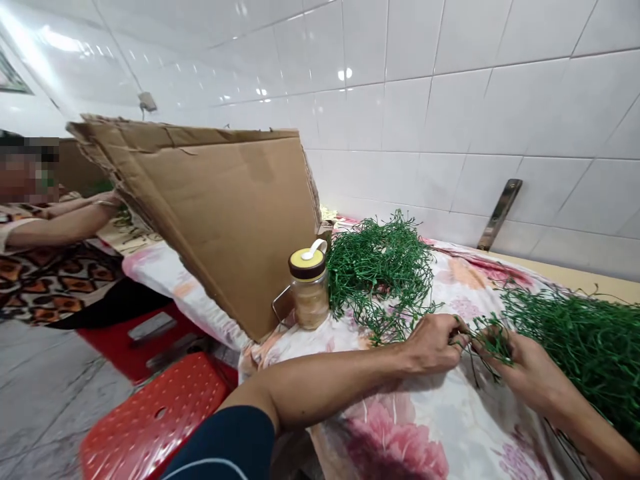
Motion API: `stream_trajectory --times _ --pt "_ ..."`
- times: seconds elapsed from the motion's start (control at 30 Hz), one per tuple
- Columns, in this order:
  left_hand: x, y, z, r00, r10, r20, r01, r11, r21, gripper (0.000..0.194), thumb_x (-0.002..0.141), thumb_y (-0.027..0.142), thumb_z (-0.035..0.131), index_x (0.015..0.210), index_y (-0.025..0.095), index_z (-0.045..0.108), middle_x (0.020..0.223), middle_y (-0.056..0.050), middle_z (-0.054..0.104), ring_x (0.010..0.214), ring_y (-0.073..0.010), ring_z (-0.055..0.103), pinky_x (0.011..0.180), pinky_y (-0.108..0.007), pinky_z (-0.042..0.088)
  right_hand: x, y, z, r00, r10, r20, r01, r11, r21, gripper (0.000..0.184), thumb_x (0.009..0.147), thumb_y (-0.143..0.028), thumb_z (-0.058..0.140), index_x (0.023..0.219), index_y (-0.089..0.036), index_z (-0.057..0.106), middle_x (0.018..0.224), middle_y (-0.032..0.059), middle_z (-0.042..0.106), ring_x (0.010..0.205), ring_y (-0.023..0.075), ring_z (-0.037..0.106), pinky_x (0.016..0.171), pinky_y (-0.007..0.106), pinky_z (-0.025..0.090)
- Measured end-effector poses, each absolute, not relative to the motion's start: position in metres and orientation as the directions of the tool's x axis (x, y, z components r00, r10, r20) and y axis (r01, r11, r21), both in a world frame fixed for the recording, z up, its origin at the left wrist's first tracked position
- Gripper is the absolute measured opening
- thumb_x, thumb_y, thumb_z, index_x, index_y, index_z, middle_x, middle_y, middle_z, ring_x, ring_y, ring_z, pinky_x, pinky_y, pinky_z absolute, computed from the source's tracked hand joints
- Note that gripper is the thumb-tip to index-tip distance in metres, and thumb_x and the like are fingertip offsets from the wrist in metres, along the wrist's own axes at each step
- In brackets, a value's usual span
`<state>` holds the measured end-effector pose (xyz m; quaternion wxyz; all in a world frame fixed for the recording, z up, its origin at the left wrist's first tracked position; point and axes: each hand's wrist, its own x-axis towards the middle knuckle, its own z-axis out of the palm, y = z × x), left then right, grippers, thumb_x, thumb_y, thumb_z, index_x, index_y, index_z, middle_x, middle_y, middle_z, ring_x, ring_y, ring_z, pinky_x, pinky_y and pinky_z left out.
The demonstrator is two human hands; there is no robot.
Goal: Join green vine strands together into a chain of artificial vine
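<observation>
My left hand (pixel 437 345) is closed, its thumb and fingers pinching thin green artificial stems. Close beside it, my right hand (pixel 520 363) curls around a small bunch of green artificial stems (pixel 496 343), whose dark ends hang below the fingers. Both hands meet just above the flowered tablecloth (pixel 460 427). Beyond my left hand lies a loose green heap of stems (pixel 383 263). A larger pile of the same green stems (pixel 595 340) spreads to the right, partly behind my right forearm.
A jar with a yellow and brown lid (pixel 309 290) stands left of the heap. Behind it leans a big cardboard sheet (pixel 225 207). A co-worker (pixel 65 247) sits past the cardboard. A red plastic stool (pixel 160 413) is at lower left; a metal strip (pixel 500 213) leans on the tiled wall.
</observation>
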<state>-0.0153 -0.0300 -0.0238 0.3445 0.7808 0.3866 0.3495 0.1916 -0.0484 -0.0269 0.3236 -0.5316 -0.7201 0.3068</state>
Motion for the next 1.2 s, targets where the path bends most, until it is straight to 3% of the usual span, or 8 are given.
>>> stream_trajectory --times 0.17,0.33,0.43,0.53,0.67,0.9,1.1,1.2 --pt "-0.015 -0.029 -0.027 0.464 0.850 0.250 0.316 -0.423 0.849 0.020 0.079 0.017 0.058 0.090 0.012 0.074 0.070 -0.002 0.063 0.063 -0.0132 0.051 0.060 -0.024 0.036 0.184 -0.052 -0.019 -0.236 0.967 0.094 0.526 0.208 -0.825 0.031 0.080 -0.048 0.070 0.087 -0.018 0.066 0.079 0.0060 0.069 0.074 0.0223 0.060 0.064 0.029 0.048" --pt "-0.011 -0.019 -0.030 0.433 0.896 0.093 0.171 -0.183 0.968 0.014 0.078 0.025 0.064 0.082 0.012 0.068 0.074 -0.004 0.064 0.067 -0.0123 0.053 0.066 -0.025 0.040 0.182 -0.051 -0.006 -0.282 0.959 -0.009 0.473 0.131 -0.871 0.036 0.081 -0.050 0.068 0.076 -0.016 0.060 0.059 -0.0029 0.050 0.054 0.0109 0.041 0.048 0.024 0.029" --pt "-0.010 -0.018 -0.026 0.441 0.898 0.008 0.076 -0.046 0.996 0.022 0.076 0.033 0.071 0.077 0.013 0.063 0.063 0.001 0.056 0.055 -0.0081 0.045 0.057 -0.023 0.035 0.182 -0.052 0.002 -0.292 0.955 -0.054 0.400 0.071 -0.914 0.039 0.080 -0.053 0.068 0.072 -0.017 0.054 0.056 -0.0055 0.043 0.050 0.0083 0.035 0.046 0.023 0.026" --pt "-0.011 -0.021 -0.018 0.479 0.876 -0.056 0.054 0.034 0.998 0.034 0.076 0.045 0.071 0.071 0.014 0.058 0.053 0.004 0.047 0.045 -0.0058 0.037 0.047 -0.022 0.029 0.183 -0.052 0.005 -0.290 0.956 -0.046 0.363 0.065 -0.929 0.038 0.080 -0.052 0.068 0.075 -0.016 0.057 0.058 -0.0053 0.044 0.050 0.0072 0.035 0.045 0.022 0.026" --pt "-0.012 -0.023 -0.012 0.505 0.860 -0.067 0.060 0.042 0.997 0.041 0.081 0.053 0.065 0.071 0.014 0.060 0.049 0.002 0.050 0.039 -0.0069 0.041 0.042 -0.022 0.032 0.184 -0.053 0.007 -0.317 0.946 -0.073 0.312 0.031 -0.950 0.035 0.081 -0.049 0.068 0.083 -0.015 0.062 0.057 -0.0065 0.043 0.047 0.0064 0.032 0.044 0.022 0.024" --pt "-0.010 -0.022 -0.014 0.477 0.876 -0.067 0.029 0.060 0.998 0.047 0.069 0.057 0.078 0.073 0.015 0.057 0.055 0.003 0.053 0.040 -0.0054 0.041 0.040 -0.021 0.033 0.185 -0.052 0.006 -0.311 0.949 -0.045 0.355 0.072 -0.932 0.030 0.080 -0.044 0.068 0.078 -0.015 0.063 0.056 -0.0056 0.046 0.049 0.0076 0.035 0.045 0.022 0.027" --pt "-0.011 -0.021 -0.015 0.500 0.862 -0.081 0.048 0.066 0.997 0.045 0.074 0.057 0.073 0.073 0.015 0.056 0.053 0.004 0.051 0.039 -0.0055 0.040 0.040 -0.021 0.030 0.187 -0.051 0.008 -0.330 0.943 -0.029 0.397 0.111 -0.911 0.029 0.084 -0.044 0.064 0.078 -0.015 0.065 0.059 -0.0034 0.052 0.052 0.0089 0.038 0.049 0.023 0.030" --pt "-0.011 -0.020 -0.016 0.502 0.861 -0.081 -0.008 0.099 0.995 0.043 0.074 0.054 0.074 0.071 0.016 0.053 0.052 0.006 0.046 0.040 -0.0046 0.035 0.041 -0.021 0.025 0.189 -0.049 0.006 -0.340 0.940 0.000 0.445 0.161 -0.881 0.030 0.088 -0.043 0.060 0.079 -0.015 0.068 0.067 0.0003 0.061 0.058 0.0111 0.046 0.056 0.024 0.035"
